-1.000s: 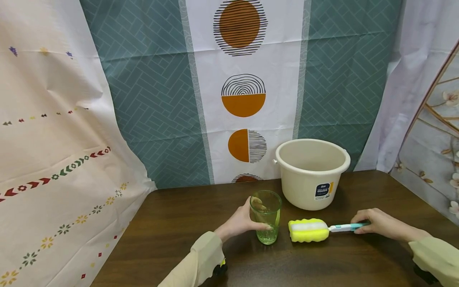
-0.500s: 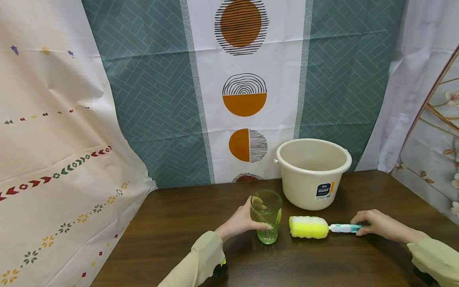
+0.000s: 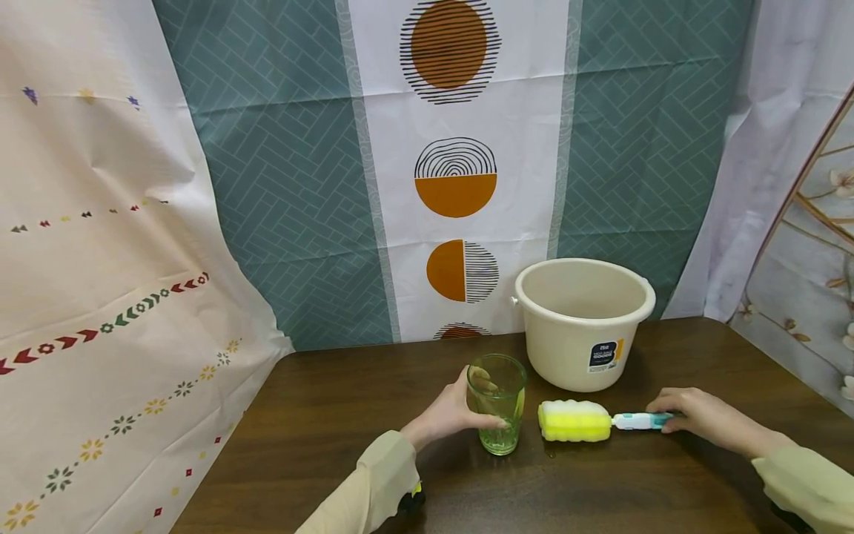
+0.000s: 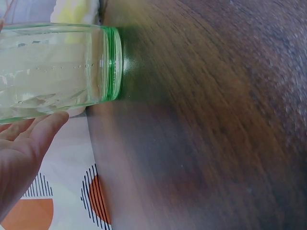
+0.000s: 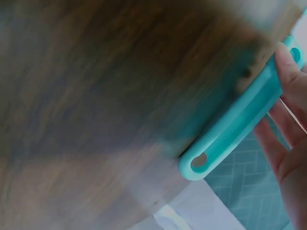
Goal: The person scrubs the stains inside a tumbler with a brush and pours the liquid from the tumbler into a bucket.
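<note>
A green-tinted drinking glass [image 3: 499, 415] stands upright on the table. My left hand [image 3: 454, 408] holds it from the left, thumb in front and fingers behind. In the left wrist view, the glass [image 4: 57, 72] fills the upper left, with droplets on it. Right of the glass, a sponge bottle brush [image 3: 574, 424] with a yellow and white head lies on the table. My right hand [image 3: 700, 419] pinches its white and teal handle between thumb and fingers. The teal handle end [image 5: 235, 120], with its hanging hole, shows in the right wrist view.
A cream plastic bucket [image 3: 580, 356] stands behind the glass and the brush, close to the curtain [image 3: 287, 185]. A small wet spot [image 3: 550, 454] lies in front of the sponge head. Patterned cloth [image 3: 100, 297] hangs along the left side of the brown table [image 3: 320, 445].
The brush has rolled about its length, so its white strip now faces up and back. Its head lies slightly farther back. My left hand and the glass have stayed put.
</note>
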`<state>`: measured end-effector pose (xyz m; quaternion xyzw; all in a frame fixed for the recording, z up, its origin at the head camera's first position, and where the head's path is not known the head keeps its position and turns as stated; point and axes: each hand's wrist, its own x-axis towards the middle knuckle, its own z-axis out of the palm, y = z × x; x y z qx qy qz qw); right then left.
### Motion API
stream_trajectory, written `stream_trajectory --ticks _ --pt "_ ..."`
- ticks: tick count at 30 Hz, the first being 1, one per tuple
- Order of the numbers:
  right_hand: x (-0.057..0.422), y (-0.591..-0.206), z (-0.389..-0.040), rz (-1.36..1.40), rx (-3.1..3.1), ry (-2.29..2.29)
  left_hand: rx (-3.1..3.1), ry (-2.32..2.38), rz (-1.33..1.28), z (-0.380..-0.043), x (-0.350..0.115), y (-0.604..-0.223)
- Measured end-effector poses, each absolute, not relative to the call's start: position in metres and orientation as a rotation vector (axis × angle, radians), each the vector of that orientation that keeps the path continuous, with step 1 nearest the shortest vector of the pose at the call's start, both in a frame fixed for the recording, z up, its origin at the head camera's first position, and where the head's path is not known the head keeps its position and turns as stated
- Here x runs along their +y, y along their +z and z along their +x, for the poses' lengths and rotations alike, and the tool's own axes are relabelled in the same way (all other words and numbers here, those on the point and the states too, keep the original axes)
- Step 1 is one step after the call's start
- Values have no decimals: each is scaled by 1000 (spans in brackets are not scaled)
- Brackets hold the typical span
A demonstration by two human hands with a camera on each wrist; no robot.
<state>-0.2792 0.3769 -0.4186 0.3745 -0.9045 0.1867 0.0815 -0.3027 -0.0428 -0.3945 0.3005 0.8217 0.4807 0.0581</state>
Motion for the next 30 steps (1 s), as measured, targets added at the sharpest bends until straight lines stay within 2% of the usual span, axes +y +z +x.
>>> stream_trajectory --ticks 11,23,30 --pt "369 -419 -272 1055 -2627 105 2509 1456 933 -302 -43 -394" --pt "369 -419 -266 985 -2703 93 2499 1465 943 -304 -43 -395" --pt "369 -418 -268 1014 -2502 33 2495 1465 946 -304 -42 -396"
